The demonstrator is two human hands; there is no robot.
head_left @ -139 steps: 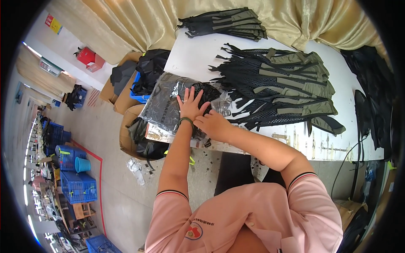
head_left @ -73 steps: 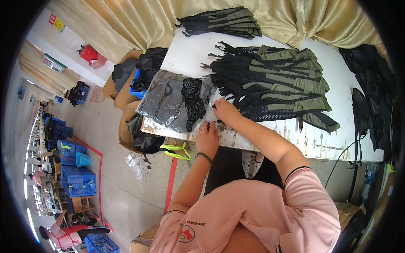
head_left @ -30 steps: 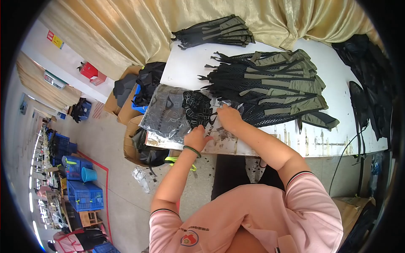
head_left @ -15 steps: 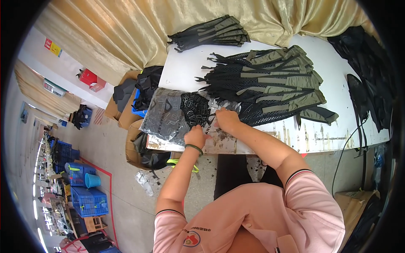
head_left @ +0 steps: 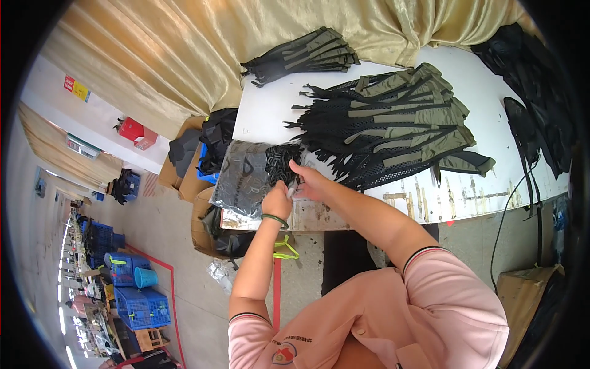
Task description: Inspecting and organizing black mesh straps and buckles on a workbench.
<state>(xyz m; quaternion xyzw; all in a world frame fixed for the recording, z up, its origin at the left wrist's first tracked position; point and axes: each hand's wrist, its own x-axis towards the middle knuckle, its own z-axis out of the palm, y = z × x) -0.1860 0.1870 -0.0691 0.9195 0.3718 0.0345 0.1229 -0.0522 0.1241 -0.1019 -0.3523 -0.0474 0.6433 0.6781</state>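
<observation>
A clear plastic bag with dark print lies at the table's near left corner. A heap of small black plastic pieces, which look like buckles, shows at its right end. My left hand is closed on the gathered bag edge below the heap. Close beside it, my right hand is closed around the bag's right end, its thumb against the black pieces. To the right lie several black mesh and olive fabric straps, fanned out in an overlapping row.
A smaller stack of similar straps lies at the back of the white table. Black gear piles up at the right edge. Cardboard boxes stand by the left edge, and a gold curtain hangs behind.
My right hand has moved left, next to my left hand. The bag's right end is now drawn together and bunched between both hands, no longer spread toward the straps.
</observation>
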